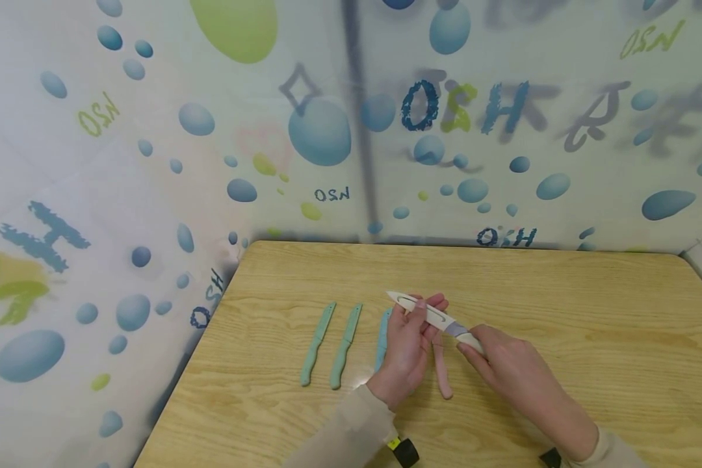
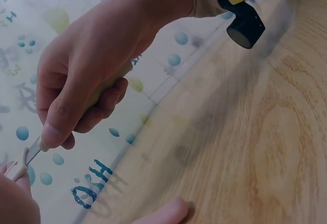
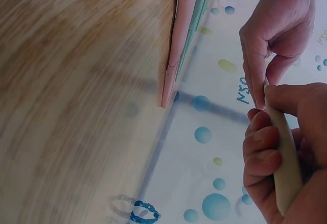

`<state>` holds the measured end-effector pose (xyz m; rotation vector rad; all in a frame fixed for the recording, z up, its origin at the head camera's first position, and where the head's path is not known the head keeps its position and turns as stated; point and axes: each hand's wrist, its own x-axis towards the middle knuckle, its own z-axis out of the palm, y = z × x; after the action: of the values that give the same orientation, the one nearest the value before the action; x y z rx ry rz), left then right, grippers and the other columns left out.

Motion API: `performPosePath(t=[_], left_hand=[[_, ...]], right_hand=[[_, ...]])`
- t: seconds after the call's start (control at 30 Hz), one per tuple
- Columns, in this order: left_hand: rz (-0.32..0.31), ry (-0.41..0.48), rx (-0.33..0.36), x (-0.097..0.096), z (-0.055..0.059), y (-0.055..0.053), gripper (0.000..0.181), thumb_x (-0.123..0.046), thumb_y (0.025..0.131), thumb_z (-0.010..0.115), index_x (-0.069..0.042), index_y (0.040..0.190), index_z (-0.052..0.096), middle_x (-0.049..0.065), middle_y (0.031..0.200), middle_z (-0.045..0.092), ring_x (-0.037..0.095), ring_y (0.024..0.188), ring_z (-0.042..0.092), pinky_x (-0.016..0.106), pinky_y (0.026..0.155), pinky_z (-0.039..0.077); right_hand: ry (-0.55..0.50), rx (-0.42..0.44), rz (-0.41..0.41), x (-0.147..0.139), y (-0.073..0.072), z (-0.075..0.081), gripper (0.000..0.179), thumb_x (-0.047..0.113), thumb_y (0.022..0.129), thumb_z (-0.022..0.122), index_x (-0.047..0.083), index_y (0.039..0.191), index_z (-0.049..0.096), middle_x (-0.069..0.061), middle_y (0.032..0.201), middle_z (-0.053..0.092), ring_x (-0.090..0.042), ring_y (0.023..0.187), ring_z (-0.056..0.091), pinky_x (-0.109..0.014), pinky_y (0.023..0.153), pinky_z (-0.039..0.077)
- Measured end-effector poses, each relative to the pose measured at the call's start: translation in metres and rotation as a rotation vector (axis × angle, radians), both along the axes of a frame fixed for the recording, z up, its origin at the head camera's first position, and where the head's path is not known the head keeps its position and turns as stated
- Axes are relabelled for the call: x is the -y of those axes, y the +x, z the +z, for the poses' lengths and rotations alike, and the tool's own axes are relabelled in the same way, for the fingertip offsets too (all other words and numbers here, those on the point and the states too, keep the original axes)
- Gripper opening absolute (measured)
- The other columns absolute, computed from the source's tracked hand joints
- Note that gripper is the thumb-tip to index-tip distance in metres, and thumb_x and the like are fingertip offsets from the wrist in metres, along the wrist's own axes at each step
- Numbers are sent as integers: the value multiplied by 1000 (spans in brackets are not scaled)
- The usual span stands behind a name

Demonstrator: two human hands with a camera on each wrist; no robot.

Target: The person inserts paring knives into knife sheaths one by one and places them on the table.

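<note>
Above the table, a knife with a cream handle and a white blade cover points up and to the left. My right hand grips the handle, fingers curled round it in the right wrist view. My left hand pinches the cover between thumb and fingers. Between cover and handle a short stretch of bare blade shows in the left wrist view. Beneath the hands lie a blue knife, partly hidden by my left hand, and a pink knife, its upper part hidden.
Two green knives lie side by side to the left on the wooden table. A wall covering with blue and green drops rises behind the table and on its left.
</note>
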<state>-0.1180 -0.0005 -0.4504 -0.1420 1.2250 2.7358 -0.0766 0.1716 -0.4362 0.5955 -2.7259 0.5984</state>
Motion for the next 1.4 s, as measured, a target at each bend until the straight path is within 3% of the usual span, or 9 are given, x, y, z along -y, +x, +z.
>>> performPosePath(t=[0.6, 0.97, 1.2, 1.4], left_hand=[[-17, 3, 20, -3, -2, 4, 14, -9, 112, 42, -1, 124, 43, 22, 127, 64, 40, 132, 57, 34, 105, 52], [-13, 0, 24, -7, -2, 7, 7, -7, 111, 44, -6, 118, 47, 19, 123, 67, 31, 121, 66, 36, 105, 53], [-15, -4, 18, -8, -3, 7, 11, -7, 111, 44, -1, 120, 46, 20, 123, 67, 33, 123, 65, 35, 105, 53], [-57, -39, 31, -3, -2, 0, 14, -10, 111, 47, -1, 122, 45, 24, 128, 66, 37, 128, 61, 35, 104, 54]], right_hand=[[23, 89, -26, 7, -2, 2, 18, 18, 96, 77, 10, 96, 61, 7, 71, 48, -6, 57, 39, -23, 46, 34], [-5, 58, 9, 8, -5, -2, 17, 15, 94, 78, 8, 96, 63, 8, 72, 48, -5, 57, 39, -21, 47, 34], [-8, 73, 0, 9, -6, -2, 16, 16, 95, 77, 7, 96, 63, 7, 71, 48, -5, 56, 38, -21, 45, 34], [71, -9, -29, 9, -7, -5, 22, 22, 92, 81, 9, 89, 64, 6, 67, 45, -6, 52, 36, -23, 42, 31]])
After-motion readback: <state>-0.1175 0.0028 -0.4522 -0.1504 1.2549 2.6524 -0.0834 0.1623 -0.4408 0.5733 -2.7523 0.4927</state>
